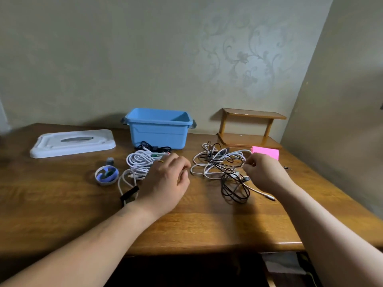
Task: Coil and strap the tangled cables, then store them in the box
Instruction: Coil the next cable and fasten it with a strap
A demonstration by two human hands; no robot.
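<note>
On glossy wood, right hand (263,172) grip pinches tangled cables (219,164); left hand (165,181) loosely curled.

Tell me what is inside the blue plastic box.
The open blue plastic box shows only bare inner far and right walls; no cables rise above its rim. Its floor is hidden behind the front wall.

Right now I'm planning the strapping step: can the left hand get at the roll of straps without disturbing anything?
Probably yes. The roll of straps lies on bare table just left of the left hand. Only the coiled white cables lie between them, so the hand would likely pass over or around those.
</note>
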